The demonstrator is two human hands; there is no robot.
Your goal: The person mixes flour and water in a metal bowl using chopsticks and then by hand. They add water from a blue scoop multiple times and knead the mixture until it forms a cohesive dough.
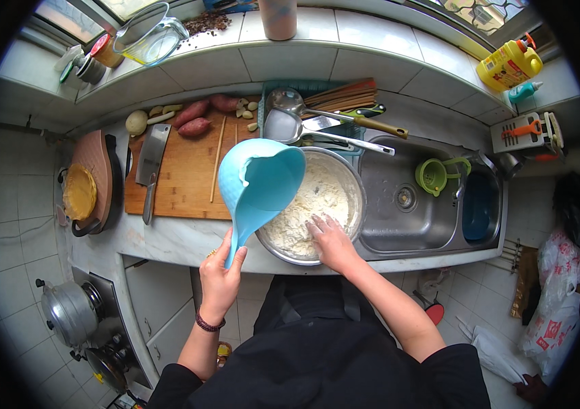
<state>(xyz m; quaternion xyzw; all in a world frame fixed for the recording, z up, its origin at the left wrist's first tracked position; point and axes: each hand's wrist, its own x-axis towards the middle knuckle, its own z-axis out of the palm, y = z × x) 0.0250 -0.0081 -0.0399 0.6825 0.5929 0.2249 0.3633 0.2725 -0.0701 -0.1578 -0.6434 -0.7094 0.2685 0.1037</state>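
Observation:
My left hand (220,273) grips the handle of a light blue plastic ladle (236,171). The ladle is tipped over the left side of a steel mixing bowl (360,204), hiding part of its rim. Pale, crumbly flour (297,225) fills the bowl's bottom and clings to its wall. At the bowl's right front, my right hand (332,240) has its floury fingers in the mixture, spread a little. Whether water is running from the ladle I cannot tell.
Left of the bowl, a wooden cutting board (188,189) bears a cleaver (152,163), a chopstick (218,158), sweet potatoes (193,115) and garlic cloves (247,113). Behind the bowl, a steel spatula (282,125) lies on a teal dish rack (269,94). A steel sink (402,230) adjoins on the right.

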